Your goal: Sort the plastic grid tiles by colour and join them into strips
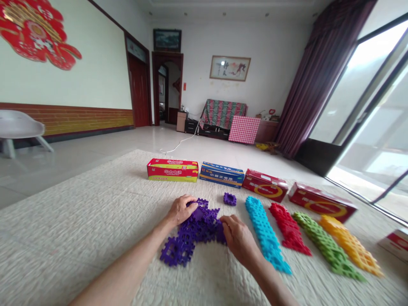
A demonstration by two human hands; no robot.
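A loose heap of purple interlocking plastic tiles lies on the cream quilted rug, between my hands. My left hand rests on top of the heap, fingers curled over a tile. My right hand presses against the heap's right edge, and its fingers hide what lies beneath. A single purple tile sits apart, just beyond. To the right lie long rows of joined tiles: blue, red, green and yellow.
Along the far side of the tiles stand a red-and-yellow box, a blue box and red boxes. Another red box sits at the right edge. A white chair stands on the tiled floor at left, and a white cable trails beyond the rug.
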